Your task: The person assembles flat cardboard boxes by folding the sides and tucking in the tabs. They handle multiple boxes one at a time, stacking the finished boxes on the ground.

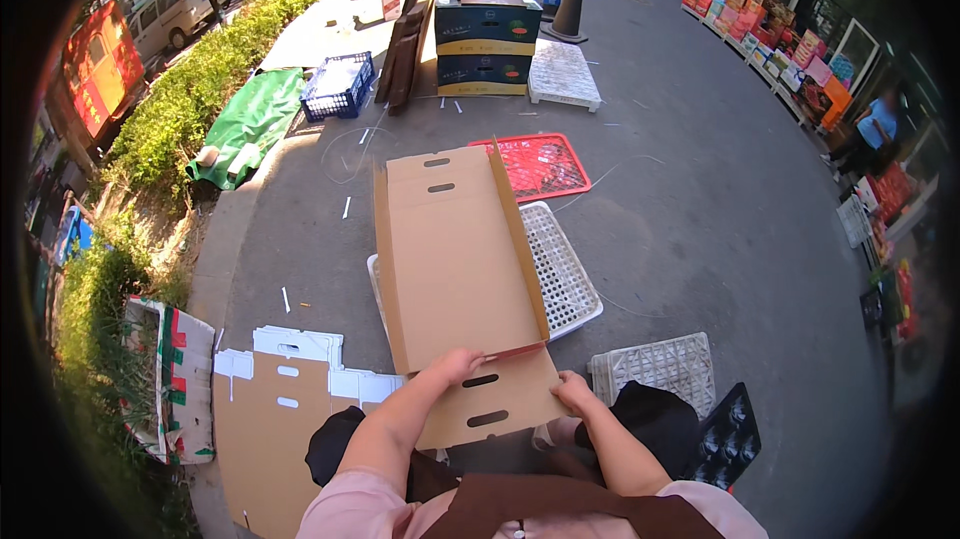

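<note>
A long brown cardboard box blank lies before me, its two long sides folded upright. Oval hand slots show in the flaps at its far and near ends. At the left of the fold near me, my left hand is closed on the cardboard, fingers over the edge. The near flap slopes down toward me, and my right hand pinches its right edge. Under the box is a white plastic crate, mostly covered. To my left, flat cardboard sheets with white cut edges lie stacked on the ground.
Beyond the box lies a red plastic crate. Stacked dark cartons, a white pallet, a blue crate and a traffic cone stand farther off. At my right are a white crate and black tray.
</note>
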### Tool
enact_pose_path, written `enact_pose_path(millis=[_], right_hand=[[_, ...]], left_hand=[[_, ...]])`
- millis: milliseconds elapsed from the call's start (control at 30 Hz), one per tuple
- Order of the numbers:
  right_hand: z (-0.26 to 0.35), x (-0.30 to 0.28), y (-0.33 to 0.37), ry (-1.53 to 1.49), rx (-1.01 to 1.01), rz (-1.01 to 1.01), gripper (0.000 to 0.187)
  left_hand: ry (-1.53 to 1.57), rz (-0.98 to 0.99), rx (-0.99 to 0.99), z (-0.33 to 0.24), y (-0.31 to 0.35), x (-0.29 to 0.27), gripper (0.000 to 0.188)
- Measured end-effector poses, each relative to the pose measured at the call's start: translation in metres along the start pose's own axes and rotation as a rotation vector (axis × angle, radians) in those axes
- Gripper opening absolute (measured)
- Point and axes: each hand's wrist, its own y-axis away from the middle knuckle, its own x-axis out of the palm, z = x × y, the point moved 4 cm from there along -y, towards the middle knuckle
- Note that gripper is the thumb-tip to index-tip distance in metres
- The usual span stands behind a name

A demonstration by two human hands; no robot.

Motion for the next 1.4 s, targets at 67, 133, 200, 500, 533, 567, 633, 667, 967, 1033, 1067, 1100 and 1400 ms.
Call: enact_pose_path(millis=[67,133,200,500,533,567,633,667,967,1033,1067,1100,1400], right_hand=[[0.010,-0.010,0.018,-0.004,-0.083,-0.167,0.055],[0.016,-0.009,0.033,-0.311,0.023,0.036,0.055],[0.018,-0.011,0.042,-0.608,0.123,0.161,0.052],[-0.016,-0.001,0.002,-0.927,-0.006,0.086,0.044],[-0.018,-0.001,-0.003,-0.928,-0.024,0.090,0.044],[-0.022,0.001,-0.004,-0.936,-0.024,0.134,0.045],[-0.025,0.010,-0.009,-1.126,0.004,0.116,0.046],[-0.026,0.015,-0.009,-1.223,0.021,0.107,0.046],[0.049,-0.011,0.018,0.429,-0.695,-0.493,0.041],[0.034,-0.009,0.006,0.283,-0.736,-0.274,0.038],[0.025,-0.009,0.003,0.210,-0.748,-0.181,0.036],[0.021,-0.007,0.004,0.280,-0.709,-0.177,0.032],[0.014,0.000,-0.037,0.240,-0.514,-0.229,0.016]], left_hand=[[-0.031,-0.008,0.116,-0.010,0.004,0.006,0.032],[-0.062,-0.018,0.231,-0.024,0.010,0.008,0.031],[-0.105,0.087,0.200,-0.035,0.018,0.011,0.030],[0.022,0.130,0.255,0.000,-0.011,0.032,0.024],[0.014,0.132,0.249,0.005,-0.015,0.030,0.024],[0.007,0.133,0.243,0.008,-0.018,0.028,0.024],[-0.014,0.139,0.222,0.011,-0.023,0.028,0.024],[-0.029,0.145,0.208,0.012,-0.023,0.028,0.025],[-0.075,0.243,0.188,0.005,-0.009,0.029,0.026],[-0.077,0.236,0.276,-0.003,-0.005,0.031,0.026],[-0.078,0.239,0.335,-0.005,-0.004,0.033,0.026],[-0.099,0.250,0.302,-0.001,-0.003,0.036,0.026],[0.413,-0.191,0.114,0.000,0.014,0.022,0.029]])
